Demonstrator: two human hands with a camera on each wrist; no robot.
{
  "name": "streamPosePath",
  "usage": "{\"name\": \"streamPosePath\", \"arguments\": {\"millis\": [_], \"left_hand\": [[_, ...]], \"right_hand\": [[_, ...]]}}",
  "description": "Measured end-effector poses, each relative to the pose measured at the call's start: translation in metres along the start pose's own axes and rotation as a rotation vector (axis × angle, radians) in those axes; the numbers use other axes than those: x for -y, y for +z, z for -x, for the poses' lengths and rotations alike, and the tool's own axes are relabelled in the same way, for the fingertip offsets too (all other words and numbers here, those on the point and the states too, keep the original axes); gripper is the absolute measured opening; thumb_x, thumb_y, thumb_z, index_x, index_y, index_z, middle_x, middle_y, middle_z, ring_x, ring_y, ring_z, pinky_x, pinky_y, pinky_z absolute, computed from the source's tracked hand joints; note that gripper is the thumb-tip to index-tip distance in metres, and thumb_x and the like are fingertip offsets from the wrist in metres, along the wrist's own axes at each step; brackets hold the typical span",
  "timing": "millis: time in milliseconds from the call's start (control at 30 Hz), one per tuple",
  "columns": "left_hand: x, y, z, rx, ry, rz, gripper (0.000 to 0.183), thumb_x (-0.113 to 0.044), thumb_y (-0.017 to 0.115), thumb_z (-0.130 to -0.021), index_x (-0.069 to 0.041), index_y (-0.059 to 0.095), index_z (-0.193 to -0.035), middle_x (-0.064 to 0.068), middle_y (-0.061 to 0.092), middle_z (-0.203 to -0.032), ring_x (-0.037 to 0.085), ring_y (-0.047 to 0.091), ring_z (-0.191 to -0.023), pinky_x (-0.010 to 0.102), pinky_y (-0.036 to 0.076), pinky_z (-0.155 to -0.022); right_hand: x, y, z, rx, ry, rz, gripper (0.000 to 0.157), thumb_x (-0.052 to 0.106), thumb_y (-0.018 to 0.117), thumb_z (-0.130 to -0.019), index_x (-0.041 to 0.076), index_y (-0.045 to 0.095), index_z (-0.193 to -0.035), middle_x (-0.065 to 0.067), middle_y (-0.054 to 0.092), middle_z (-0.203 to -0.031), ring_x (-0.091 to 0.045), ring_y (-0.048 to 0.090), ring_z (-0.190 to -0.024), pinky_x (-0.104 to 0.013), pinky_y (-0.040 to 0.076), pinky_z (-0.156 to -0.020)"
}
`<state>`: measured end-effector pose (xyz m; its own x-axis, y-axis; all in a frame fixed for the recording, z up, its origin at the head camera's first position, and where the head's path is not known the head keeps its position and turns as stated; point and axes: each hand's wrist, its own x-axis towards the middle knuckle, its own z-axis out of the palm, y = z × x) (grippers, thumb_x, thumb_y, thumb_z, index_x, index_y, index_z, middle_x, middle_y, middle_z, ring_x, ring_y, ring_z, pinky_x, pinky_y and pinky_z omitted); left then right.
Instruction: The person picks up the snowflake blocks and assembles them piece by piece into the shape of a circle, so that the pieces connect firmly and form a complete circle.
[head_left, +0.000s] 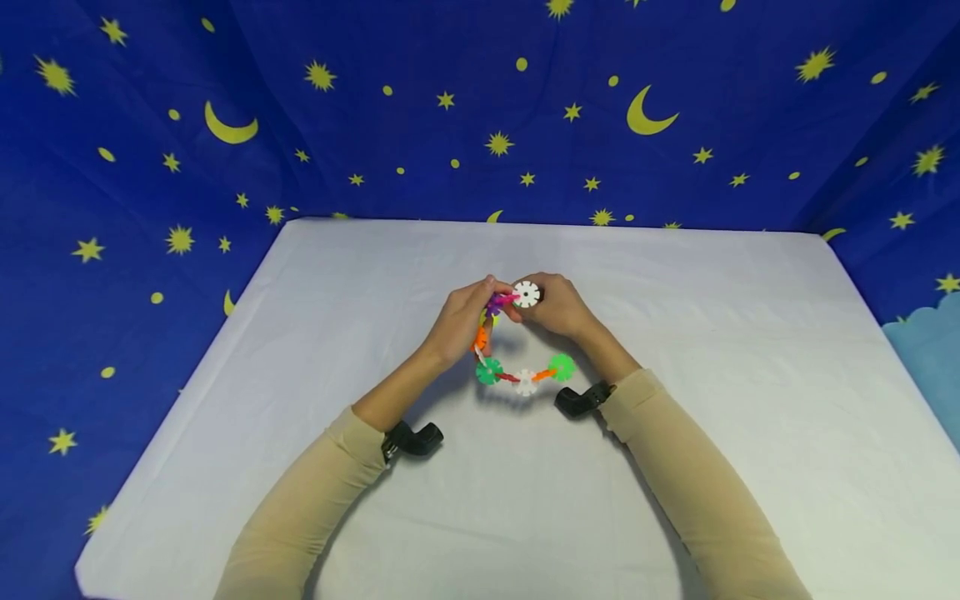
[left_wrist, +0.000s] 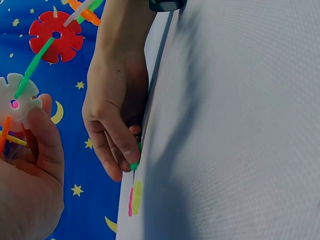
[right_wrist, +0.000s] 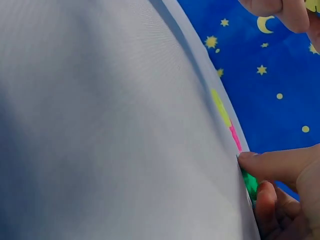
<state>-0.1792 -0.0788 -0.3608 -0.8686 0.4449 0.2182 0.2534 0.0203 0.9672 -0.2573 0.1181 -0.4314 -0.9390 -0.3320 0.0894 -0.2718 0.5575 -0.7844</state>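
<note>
A chain of coloured snowflake discs [head_left: 525, 381] hangs in a loop between my hands above the white table [head_left: 675, 333]. My left hand [head_left: 491, 302] grips its upper left end near purple and orange discs [head_left: 481, 337]. My right hand [head_left: 519, 307] pinches the other end at a white disc [head_left: 527, 293]. Seen from the left wrist, my left hand [left_wrist: 35, 125] holds a white disc [left_wrist: 17, 100] below a red disc [left_wrist: 55, 35], and the right hand [left_wrist: 131, 161] pinches a green piece [left_wrist: 135, 165]. The right wrist view shows that hand [right_wrist: 252, 167] on a green piece [right_wrist: 249, 182] beside pink and yellow pieces [right_wrist: 222, 110].
A blue cloth with yellow stars and moons [head_left: 480, 108] hangs behind and beside the table. A black camera mount sits on each wrist [head_left: 412, 439] [head_left: 579, 400]. The table's far edge [head_left: 555, 223] runs under the cloth. A pale blue cloud shape [head_left: 926, 358] shows at right.
</note>
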Motion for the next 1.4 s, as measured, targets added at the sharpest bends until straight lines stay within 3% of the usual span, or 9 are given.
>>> {"name": "streamPosePath", "arguments": {"millis": [200, 367, 533, 633, 800, 933, 1033, 1200, 1400], "left_hand": [[0.021, -0.004, -0.007, -0.008, -0.007, 0.007, 0.047, -0.028, 0.026, -0.108, 0.002, 0.060, -0.120, 0.022, 0.066, -0.092, 0.030, 0.045, -0.042, 0.032, 0.041, -0.036], [0.026, -0.007, -0.007, -0.035, 0.001, 0.000, 0.051, -0.040, 0.029, -0.106, -0.003, 0.062, -0.119, 0.015, 0.067, -0.089, 0.028, 0.046, -0.040, 0.033, 0.040, -0.035], [0.029, -0.005, -0.007, -0.024, -0.002, -0.014, 0.054, -0.046, 0.031, -0.104, -0.005, 0.063, -0.118, 0.011, 0.067, -0.087, 0.028, 0.046, -0.040, 0.035, 0.040, -0.035], [0.030, -0.003, -0.007, -0.014, -0.017, -0.019, 0.053, -0.048, 0.034, -0.103, -0.006, 0.063, -0.118, 0.010, 0.068, -0.087, 0.029, 0.047, -0.040, 0.036, 0.041, -0.036], [0.031, -0.004, -0.007, -0.054, -0.035, -0.054, 0.038, -0.040, 0.047, -0.101, -0.009, 0.065, -0.112, 0.008, 0.068, -0.088, 0.029, 0.048, -0.040, 0.035, 0.043, -0.038], [0.011, -0.001, -0.003, -0.069, -0.052, -0.101, 0.028, -0.026, 0.051, -0.101, -0.003, 0.066, -0.108, 0.013, 0.068, -0.093, 0.028, 0.048, -0.041, 0.033, 0.043, -0.039], [-0.003, 0.001, -0.001, -0.076, -0.064, -0.112, 0.026, -0.018, 0.050, -0.101, 0.002, 0.064, -0.108, 0.017, 0.068, -0.096, 0.027, 0.049, -0.041, 0.033, 0.044, -0.039], [-0.003, 0.001, 0.000, -0.079, -0.084, -0.122, 0.027, -0.022, 0.050, -0.101, -0.001, 0.065, -0.108, 0.010, 0.070, -0.097, 0.027, 0.049, -0.040, 0.038, 0.046, -0.039], [-0.004, 0.002, 0.000, -0.085, -0.094, -0.121, 0.026, -0.022, 0.051, -0.101, -0.002, 0.066, -0.107, 0.005, 0.070, -0.091, 0.027, 0.050, -0.040, 0.037, 0.046, -0.039]], "right_hand": [[0.002, -0.005, 0.003, 0.024, 0.029, 0.064, 0.034, 0.014, 0.079, -0.078, 0.007, 0.070, -0.109, -0.009, 0.060, -0.099, -0.022, 0.053, -0.081, -0.033, 0.045, -0.070], [0.003, -0.007, 0.005, 0.030, 0.028, 0.117, 0.030, 0.018, 0.080, -0.076, 0.006, 0.069, -0.102, -0.009, 0.057, -0.084, -0.021, 0.049, -0.072, -0.032, 0.040, -0.062], [0.001, -0.007, 0.006, 0.020, 0.019, 0.105, 0.023, 0.017, 0.082, -0.075, 0.008, 0.067, -0.090, -0.005, 0.053, -0.071, -0.018, 0.045, -0.063, -0.031, 0.036, -0.056], [-0.001, -0.009, 0.008, 0.006, 0.005, 0.074, 0.026, 0.016, 0.082, -0.075, 0.008, 0.066, -0.093, -0.004, 0.054, -0.070, -0.017, 0.046, -0.062, -0.030, 0.038, -0.055], [-0.002, -0.012, 0.014, 0.010, -0.036, 0.031, 0.029, 0.018, 0.083, -0.076, 0.008, 0.066, -0.097, -0.004, 0.060, -0.077, -0.019, 0.053, -0.065, -0.032, 0.044, -0.057], [-0.003, -0.017, 0.019, 0.011, -0.063, 0.002, 0.018, 0.018, 0.081, -0.079, 0.010, 0.070, -0.091, -0.003, 0.065, -0.082, -0.019, 0.058, -0.074, -0.034, 0.049, -0.067], [-0.001, -0.024, 0.023, -0.020, -0.087, -0.018, 0.018, 0.015, 0.080, -0.080, 0.010, 0.073, -0.096, -0.002, 0.068, -0.088, -0.018, 0.061, -0.080, -0.035, 0.051, -0.074], [0.003, -0.032, 0.032, -0.082, -0.120, -0.015, 0.018, 0.015, 0.078, -0.082, 0.012, 0.073, -0.099, 0.002, 0.069, -0.088, -0.014, 0.061, -0.079, -0.035, 0.051, -0.071], [0.008, -0.039, 0.042, -0.055, -0.118, -0.089, 0.015, 0.015, 0.076, -0.084, 0.013, 0.074, -0.098, 0.001, 0.069, -0.093, -0.014, 0.063, -0.084, -0.032, 0.055, -0.074]]}}
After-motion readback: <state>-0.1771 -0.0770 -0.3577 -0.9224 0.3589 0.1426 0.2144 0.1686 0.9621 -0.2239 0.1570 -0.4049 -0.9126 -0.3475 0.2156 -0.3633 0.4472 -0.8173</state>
